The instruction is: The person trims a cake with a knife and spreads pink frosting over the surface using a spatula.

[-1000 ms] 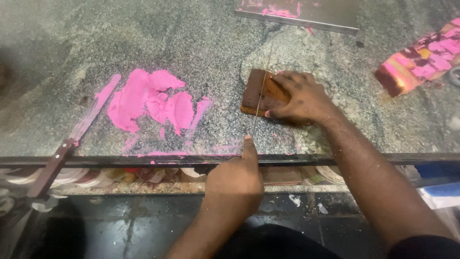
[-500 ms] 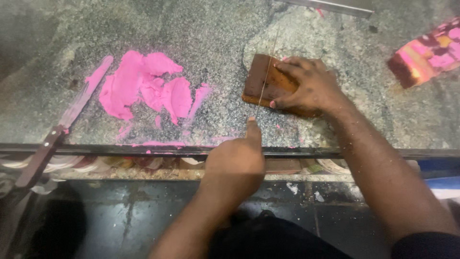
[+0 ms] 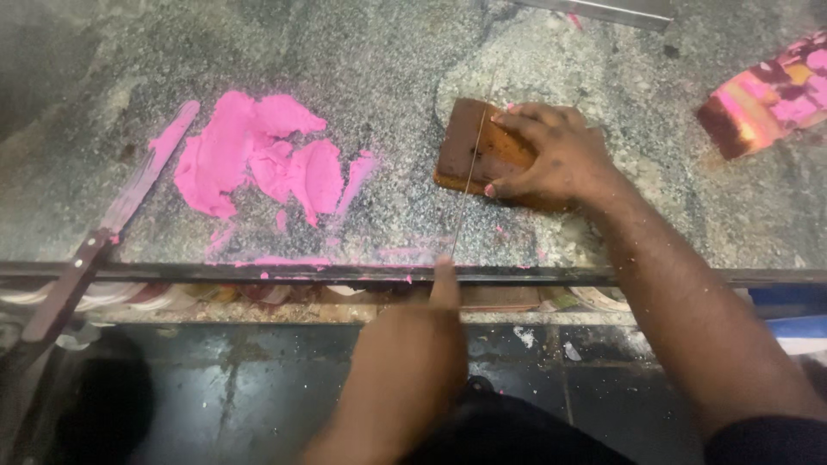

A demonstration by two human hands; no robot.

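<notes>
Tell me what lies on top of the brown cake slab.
The right hand presses on the brown cake slab, and a thin knife blade crosses it. The slab's right part is covered by the fingers.

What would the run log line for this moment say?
right hand: pressing brown cake block | left hand: at counter edge, pulling thin wire across block | pink icing: smeared left
</notes>
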